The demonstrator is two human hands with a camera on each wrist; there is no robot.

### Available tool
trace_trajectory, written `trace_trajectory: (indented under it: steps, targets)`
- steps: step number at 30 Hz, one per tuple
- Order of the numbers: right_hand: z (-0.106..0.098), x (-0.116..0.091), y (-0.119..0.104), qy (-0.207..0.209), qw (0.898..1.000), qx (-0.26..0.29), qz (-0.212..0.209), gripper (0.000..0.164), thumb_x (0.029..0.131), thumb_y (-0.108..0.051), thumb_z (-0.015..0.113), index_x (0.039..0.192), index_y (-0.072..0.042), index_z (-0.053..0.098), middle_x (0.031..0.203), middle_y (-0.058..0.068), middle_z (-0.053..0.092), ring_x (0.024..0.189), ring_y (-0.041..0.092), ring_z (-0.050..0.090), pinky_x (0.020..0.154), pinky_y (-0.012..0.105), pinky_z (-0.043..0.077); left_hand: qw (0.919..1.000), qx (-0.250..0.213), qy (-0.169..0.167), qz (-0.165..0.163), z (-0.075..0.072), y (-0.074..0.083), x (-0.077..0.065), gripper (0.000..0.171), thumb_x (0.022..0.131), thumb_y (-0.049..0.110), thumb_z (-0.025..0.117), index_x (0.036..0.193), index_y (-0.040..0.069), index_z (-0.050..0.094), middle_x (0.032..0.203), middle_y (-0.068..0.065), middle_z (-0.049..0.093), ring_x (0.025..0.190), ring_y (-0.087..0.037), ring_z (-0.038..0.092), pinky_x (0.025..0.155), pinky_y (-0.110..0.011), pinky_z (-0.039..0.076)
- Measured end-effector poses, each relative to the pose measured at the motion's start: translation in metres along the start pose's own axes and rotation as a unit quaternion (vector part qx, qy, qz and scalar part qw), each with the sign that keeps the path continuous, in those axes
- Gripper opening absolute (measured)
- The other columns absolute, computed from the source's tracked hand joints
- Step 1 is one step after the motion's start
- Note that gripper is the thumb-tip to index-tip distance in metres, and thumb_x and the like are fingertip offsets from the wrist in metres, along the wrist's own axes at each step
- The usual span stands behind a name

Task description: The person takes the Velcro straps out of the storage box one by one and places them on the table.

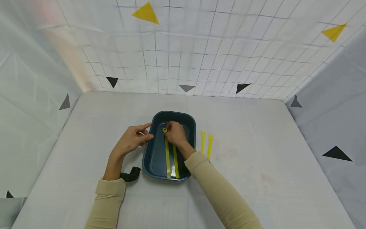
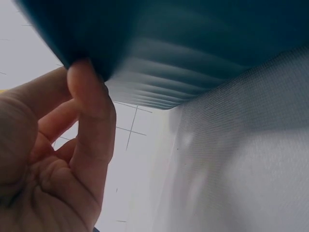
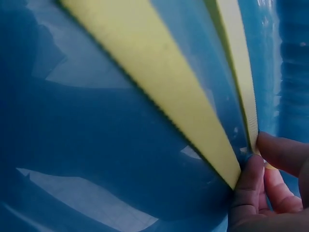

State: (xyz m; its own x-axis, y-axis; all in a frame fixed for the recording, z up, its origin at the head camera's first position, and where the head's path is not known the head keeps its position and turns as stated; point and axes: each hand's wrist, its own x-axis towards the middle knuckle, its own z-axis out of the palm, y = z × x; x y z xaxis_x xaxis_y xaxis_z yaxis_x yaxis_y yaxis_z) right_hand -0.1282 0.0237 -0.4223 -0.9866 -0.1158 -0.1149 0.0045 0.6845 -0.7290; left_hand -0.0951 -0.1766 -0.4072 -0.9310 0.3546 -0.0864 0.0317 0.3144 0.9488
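Tray: a deep teal-blue tray (image 1: 155, 156), oblong with rounded corners and a smooth rim, stands on the desk (image 1: 266, 190) between the arms; its inside is glossy and mirrors pale patches, while its outer wall (image 2: 174, 67) carries soft parallel ridges.
Pinched strap: flat, narrow and bright yellow, this strap (image 1: 167, 156) lies lengthwise in the tray, a slotted head at its far end; fine crosswise teeth show near the fingers in the right wrist view.
Second strap: another yellow strap (image 1: 175, 160) lies just to the right inside the tray, its far end hidden by the hand in the head view; close up, its edge looks finely serrated.
Right hand: the right hand (image 1: 176, 133) reaches into the tray, thumb and forefinger together, clamped on the pinched strap close to its head.
Left hand: the left hand (image 1: 131, 138) holds the tray's left side, thumb and forefinger spread along the rim and the other fingers bent below.
Straps outside: two more yellow straps (image 1: 210, 144) with slotted heads lie near the tray's right side, roughly parallel, lower ends hidden behind the right sleeve (image 1: 220, 187).
Sleeves: beige cloth, folded into cuffs.
Desk surface: whitish, with a fine woven texture.
Backdrop: a white gridded sheet (image 1: 200, 47) bearing black, grey and yellow triangles.
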Motion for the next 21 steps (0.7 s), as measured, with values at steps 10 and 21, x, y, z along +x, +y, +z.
trace_trajectory:
  steps: [10,21]
  targets:
    - [0.0001,0.0002,0.0007,0.023,0.999,0.036,0.017,0.011,0.086,0.001,0.071,0.093,-0.002,0.063,0.086,0.008,0.063,0.073,0.02,0.059,0.064,0.031,0.052,1.0,-0.001,0.002,-0.003,-0.0007,-0.0005,0.0006,0.058,0.094,0.014,0.069,0.146,0.001,0.046,0.091,-0.015,0.06,0.064,-0.022,0.063,0.063,-0.041,0.058]
    - [-0.0007,-0.0002,0.0,0.028,0.998,0.062,0.004,0.023,0.089,-0.003,0.068,0.112,-0.001,0.067,0.091,0.007,0.065,0.076,0.02,0.06,0.067,0.033,0.053,1.0,-0.009,-0.002,-0.002,-0.0007,0.0001,0.0002,0.059,0.095,0.013,0.069,0.147,0.001,0.045,0.091,-0.015,0.06,0.064,-0.021,0.063,0.062,-0.04,0.057]
